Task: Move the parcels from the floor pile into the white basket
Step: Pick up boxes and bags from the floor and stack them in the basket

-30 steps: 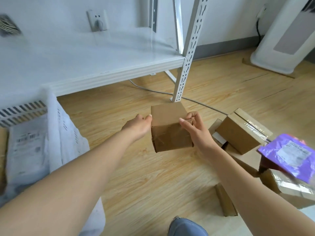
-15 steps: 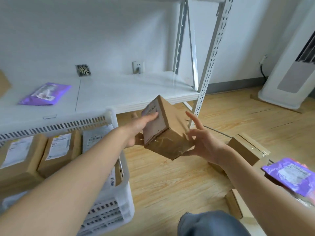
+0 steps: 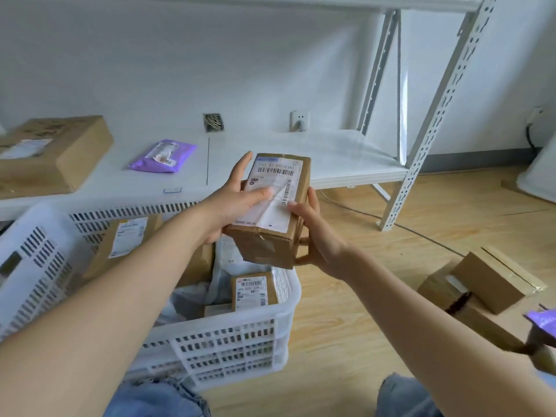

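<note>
A brown cardboard parcel [image 3: 275, 236] with a white shipping label facing up hangs above the right end of the white basket [image 3: 228, 347]. My left hand [image 3: 233, 203] grips its left side, thumb lying across the label. My right hand [image 3: 316, 236] holds its right side from below, thumb on the label's edge. The basket holds several labelled brown boxes and grey mailer bags. The floor pile [image 3: 490, 284] of brown boxes lies at the right, with a purple mailer [image 3: 544, 323] at the frame edge.
A low white shelf [image 3: 331, 158] behind the basket carries a large brown box [image 3: 57, 152] and a purple mailer [image 3: 164, 156]. The rack's slotted steel upright [image 3: 421, 139] stands on the wooden floor to the right. A grey cable runs along the floor. My knees in jeans are at the bottom.
Both hands lifted the parcel from near the floor, carried it left over the basket and turned it so the label faces up. My view swung left and up.
</note>
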Available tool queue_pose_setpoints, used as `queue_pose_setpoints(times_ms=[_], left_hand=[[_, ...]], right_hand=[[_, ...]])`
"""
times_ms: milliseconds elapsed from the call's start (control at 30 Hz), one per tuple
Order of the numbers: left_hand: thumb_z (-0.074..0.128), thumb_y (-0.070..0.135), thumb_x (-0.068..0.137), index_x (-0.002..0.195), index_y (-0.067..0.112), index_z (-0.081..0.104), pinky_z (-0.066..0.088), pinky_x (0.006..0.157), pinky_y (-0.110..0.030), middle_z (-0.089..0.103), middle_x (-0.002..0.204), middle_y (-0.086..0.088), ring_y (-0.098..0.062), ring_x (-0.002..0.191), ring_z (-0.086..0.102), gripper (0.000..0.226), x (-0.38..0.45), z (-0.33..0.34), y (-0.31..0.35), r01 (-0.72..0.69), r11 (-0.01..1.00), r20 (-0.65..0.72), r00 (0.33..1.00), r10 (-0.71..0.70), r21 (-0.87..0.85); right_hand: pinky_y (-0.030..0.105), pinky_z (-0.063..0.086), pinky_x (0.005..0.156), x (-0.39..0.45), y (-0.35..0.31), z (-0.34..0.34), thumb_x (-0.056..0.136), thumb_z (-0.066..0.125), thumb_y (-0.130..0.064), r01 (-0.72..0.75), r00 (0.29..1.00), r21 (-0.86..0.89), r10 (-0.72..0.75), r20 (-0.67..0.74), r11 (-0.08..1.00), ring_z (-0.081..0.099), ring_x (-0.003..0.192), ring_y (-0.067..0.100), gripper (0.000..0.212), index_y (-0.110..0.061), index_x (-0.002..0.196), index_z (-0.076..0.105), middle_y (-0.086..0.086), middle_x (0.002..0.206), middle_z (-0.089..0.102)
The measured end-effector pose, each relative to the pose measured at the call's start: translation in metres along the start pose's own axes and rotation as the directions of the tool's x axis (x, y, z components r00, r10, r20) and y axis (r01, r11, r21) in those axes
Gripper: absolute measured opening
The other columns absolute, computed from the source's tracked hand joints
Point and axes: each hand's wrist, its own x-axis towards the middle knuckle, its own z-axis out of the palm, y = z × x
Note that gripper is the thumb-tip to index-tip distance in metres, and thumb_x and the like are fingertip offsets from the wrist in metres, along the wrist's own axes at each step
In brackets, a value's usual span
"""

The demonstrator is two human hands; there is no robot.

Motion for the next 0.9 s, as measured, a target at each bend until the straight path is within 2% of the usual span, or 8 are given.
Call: queue_pose_setpoints(times_ms=[167, 300, 433, 500, 600, 800, 867, 900], left_hand=[[0.052, 0.042, 0.089, 0.135, 0.06, 0.015, 0.026, 0.111, -0.047, 0.024, 0.152, 0.011, -0.018, 0.134, 0.034, 0.062, -0.011, -0.041, -0.05, 0.066, 0.998, -0.04, 0.997, -0.065, 0.013], [0.052, 0.044, 0.089, 0.134, 0.058, 0.026, 0.022, 0.105, -0.032, 0.02, 0.153, 0.012, -0.012, 0.138, 0.022, 0.054, -0.014, -0.063, -0.096, 0.125, 0.992, -0.09, 0.988, -0.122, 0.026], [0.057, 0.041, 0.088, 0.128, 0.061, 0.034, 0.031, 0.107, -0.044, 0.021, 0.153, 0.012, -0.02, 0.138, 0.026, 0.051, -0.018, -0.081, -0.13, 0.297, 0.953, -0.059, 0.954, -0.293, 0.066], [0.057, 0.038, 0.088, 0.128, 0.06, 0.035, 0.053, 0.078, -0.041, 0.025, 0.15, 0.008, -0.023, 0.127, 0.039, 0.05, -0.021, -0.085, -0.143, 0.393, 0.919, -0.047, 0.919, -0.392, 0.026], [0.056, 0.031, 0.091, 0.13, 0.057, 0.035, 0.053, 0.054, -0.029, 0.033, 0.143, 0.005, -0.014, 0.1, 0.048, 0.051, -0.022, -0.087, -0.162, 0.471, 0.882, -0.031, 0.882, -0.471, -0.025], [0.058, 0.017, 0.089, 0.132, 0.052, 0.035, 0.05, 0.076, -0.037, 0.052, 0.13, 0.001, -0.017, 0.103, 0.056, 0.06, -0.009, -0.086, -0.195, 0.515, 0.857, -0.011, 0.857, -0.516, -0.016], [0.06, 0.016, 0.087, 0.131, 0.053, 0.035, 0.048, 0.087, -0.047, 0.057, 0.123, -0.001, -0.025, 0.106, 0.057, 0.063, -0.005, -0.085, -0.205, 0.55, 0.835, 0.0, 0.835, -0.55, 0.018], [0.06, 0.016, 0.087, 0.132, 0.051, 0.035, 0.051, 0.082, -0.045, 0.06, 0.118, 0.0, -0.024, 0.1, 0.06, 0.063, -0.004, -0.083, -0.21, 0.568, 0.823, 0.016, 0.823, -0.568, 0.03]], right_hand=[[0.054, 0.052, 0.08, 0.028, 0.024, 0.048, 0.09, 0.044, -0.046, -0.042, 0.998, 0.001, 0.042, 0.057, 0.999, 0.06, 0.103, 0.027, 0.069, -0.061, 0.134, -0.007, -0.001, 0.121, 0.054], [0.049, 0.053, 0.078, 0.047, 0.048, 0.07, 0.09, 0.041, -0.042, -0.103, 0.992, -0.084, 0.109, 0.066, 0.991, 0.064, 0.093, 0.029, 0.064, -0.068, 0.129, -0.003, 0.0, 0.116, 0.06], [0.049, 0.055, 0.078, 0.063, 0.069, 0.087, 0.093, 0.04, -0.037, -0.141, 0.986, -0.167, 0.154, 0.069, 0.976, 0.05, 0.117, 0.029, 0.063, -0.067, 0.13, -0.001, -0.01, 0.139, 0.032], [0.05, 0.054, 0.082, 0.071, 0.079, 0.093, 0.095, 0.039, -0.032, -0.135, 0.986, -0.223, 0.153, 0.066, 0.965, 0.037, 0.13, 0.028, 0.062, -0.064, 0.133, 0.002, -0.007, 0.149, 0.021], [0.03, 0.056, 0.069, 0.082, 0.091, 0.098, 0.097, 0.036, -0.021, -0.166, 0.976, -0.284, 0.199, 0.089, 0.944, 0.055, 0.103, 0.02, 0.062, -0.059, 0.136, 0.009, 0.004, 0.134, 0.047], [0.043, 0.056, 0.079, 0.103, 0.114, 0.1, 0.091, 0.045, -0.01, -0.314, 0.935, -0.354, 0.352, 0.046, 0.881, 0.058, 0.083, 0.018, 0.063, -0.045, 0.139, 0.026, 0.002, 0.097, 0.053], [0.04, 0.057, 0.078, 0.109, 0.123, 0.101, 0.088, 0.047, -0.006, -0.345, 0.928, -0.39, 0.374, -0.003, 0.853, 0.059, 0.083, 0.02, 0.062, -0.036, 0.14, 0.032, 0.006, 0.099, 0.056], [0.038, 0.057, 0.074, 0.112, 0.127, 0.102, 0.087, 0.047, -0.005, -0.356, 0.922, -0.436, 0.388, -0.016, 0.827, 0.06, 0.084, 0.02, 0.062, -0.032, 0.14, 0.033, 0.008, 0.102, 0.057]])
